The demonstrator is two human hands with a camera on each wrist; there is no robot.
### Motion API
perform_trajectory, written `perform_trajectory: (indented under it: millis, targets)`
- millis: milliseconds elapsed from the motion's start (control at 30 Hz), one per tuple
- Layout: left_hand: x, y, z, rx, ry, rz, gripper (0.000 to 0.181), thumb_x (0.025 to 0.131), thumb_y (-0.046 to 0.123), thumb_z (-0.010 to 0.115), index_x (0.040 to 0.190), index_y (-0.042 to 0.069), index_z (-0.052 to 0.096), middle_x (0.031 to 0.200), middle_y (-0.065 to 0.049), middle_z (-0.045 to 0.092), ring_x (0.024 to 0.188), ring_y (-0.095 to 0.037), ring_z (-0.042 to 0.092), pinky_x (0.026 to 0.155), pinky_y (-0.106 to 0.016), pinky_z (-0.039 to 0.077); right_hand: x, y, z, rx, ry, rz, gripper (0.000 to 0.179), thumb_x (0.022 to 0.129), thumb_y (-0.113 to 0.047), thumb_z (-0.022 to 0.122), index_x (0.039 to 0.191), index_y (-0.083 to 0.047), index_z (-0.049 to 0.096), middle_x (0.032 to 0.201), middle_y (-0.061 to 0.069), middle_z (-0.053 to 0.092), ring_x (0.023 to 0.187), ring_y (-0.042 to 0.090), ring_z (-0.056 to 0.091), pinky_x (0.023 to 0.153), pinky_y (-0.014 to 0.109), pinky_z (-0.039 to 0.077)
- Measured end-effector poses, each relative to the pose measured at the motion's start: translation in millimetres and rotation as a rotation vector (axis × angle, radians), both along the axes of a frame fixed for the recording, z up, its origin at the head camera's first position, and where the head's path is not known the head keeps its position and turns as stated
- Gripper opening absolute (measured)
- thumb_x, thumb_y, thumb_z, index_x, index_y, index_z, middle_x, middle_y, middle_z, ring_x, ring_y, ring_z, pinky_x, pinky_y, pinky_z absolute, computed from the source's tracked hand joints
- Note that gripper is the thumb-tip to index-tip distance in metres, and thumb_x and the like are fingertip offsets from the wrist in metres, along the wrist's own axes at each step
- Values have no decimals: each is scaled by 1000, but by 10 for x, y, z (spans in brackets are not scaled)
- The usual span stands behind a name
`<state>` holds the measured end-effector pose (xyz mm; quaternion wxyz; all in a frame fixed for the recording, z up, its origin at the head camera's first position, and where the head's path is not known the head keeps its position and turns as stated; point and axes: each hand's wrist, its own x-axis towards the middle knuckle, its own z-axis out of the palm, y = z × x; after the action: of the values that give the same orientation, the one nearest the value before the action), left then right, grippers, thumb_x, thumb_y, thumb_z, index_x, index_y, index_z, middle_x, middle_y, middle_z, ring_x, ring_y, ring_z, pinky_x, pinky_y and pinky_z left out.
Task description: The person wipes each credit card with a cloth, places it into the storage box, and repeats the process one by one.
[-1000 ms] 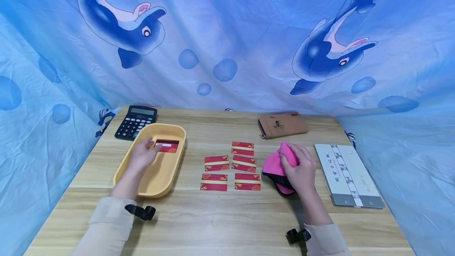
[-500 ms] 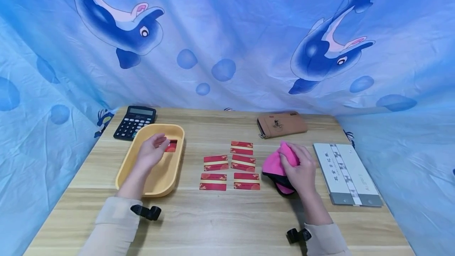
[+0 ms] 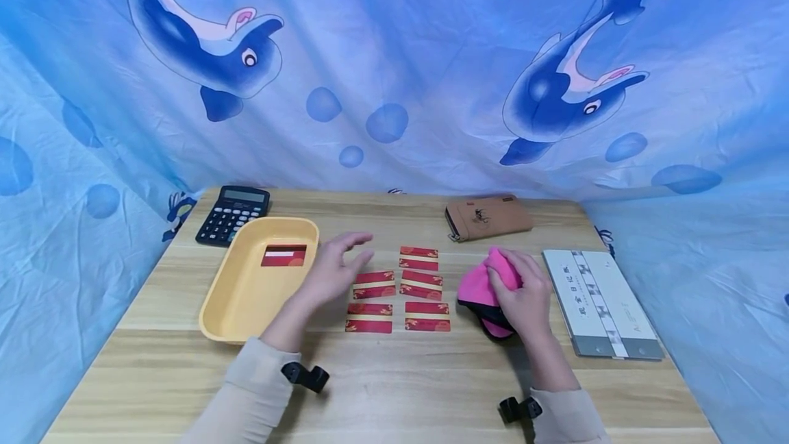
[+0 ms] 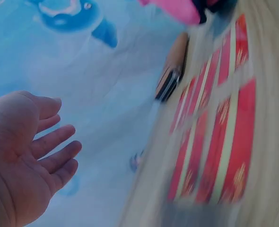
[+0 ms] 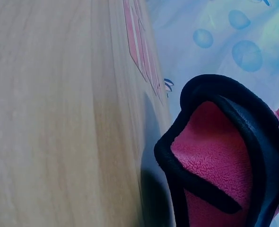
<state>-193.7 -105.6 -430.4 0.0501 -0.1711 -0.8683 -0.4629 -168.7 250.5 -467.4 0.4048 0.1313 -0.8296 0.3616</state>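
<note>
My left hand [image 3: 329, 273] hovers between the yellow tray and the cards, its fingers loosely bent with nothing in them; the left wrist view shows its bare palm. One red card [image 3: 283, 255], dark stripe up, lies inside the yellow tray [image 3: 216, 317]. Several red cards with a pale band [image 3: 428, 316] are laid out on the table, the nearest just right of my left hand. My right hand [image 3: 524, 290] grips a folded pink cloth with black edging [image 3: 481, 286]. The right wrist view shows the fuzzy inside of the cloth [image 5: 215, 146] and its thick black border.
A black calculator [image 3: 233, 216] lies behind the tray at the back left. A brown zip wallet [image 3: 490, 218] rests near the back edge. On the right lies a white and grey book [image 3: 598, 303]. A blue dolphin curtain [image 3: 394, 53] hangs behind the wooden table [image 3: 394, 389].
My left hand has moved right, out of the tray and toward the cards, uncovering the card inside it. The right hand keeps its grip on the cloth in nearly the same place.
</note>
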Motion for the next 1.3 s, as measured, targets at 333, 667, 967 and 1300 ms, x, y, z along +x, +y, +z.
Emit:
perform_trajectory:
  millis: [333, 667, 967, 1300]
  targets:
    - [-75, 389, -326, 114, -155, -53, 35, 103, 23, 63, 137, 14, 62, 136, -3, 61, 129, -23, 55, 109, -47, 47, 12, -3, -42, -3, -10, -3, 40, 76, -2, 86, 115, -3, 75, 110, 14, 73, 99, 34, 69, 93, 9, 42]
    - [-288, 528, -640, 79, -159, -19, 38, 100, 18, 66, 137, 9, 62, 138, -8, 60, 131, -29, 55, 108, -49, 48, 5, 27, -49, 1, -34, 0, 39, 77, -2, 85, 115, -3, 75, 111, 15, 73, 98, 34, 69, 91, 6, 42]
    - [-497, 682, -814, 35, -173, 0, 43, 99, 17, 67, 141, 12, 59, 145, -10, 55, 138, -29, 47, 113, -49, 42, -30, 61, -49, 3, -25, 13, 39, 77, -2, 85, 115, -3, 75, 110, 16, 72, 99, 35, 68, 93, 7, 42]
    - [-634, 684, -866, -62, -181, -8, 50, 94, 19, 74, 141, 11, 59, 147, -12, 53, 141, -32, 42, 118, -50, 35, -35, 87, -77, 10, -24, 29, 41, 76, -2, 86, 115, -3, 75, 111, 15, 72, 100, 32, 68, 93, 8, 45]
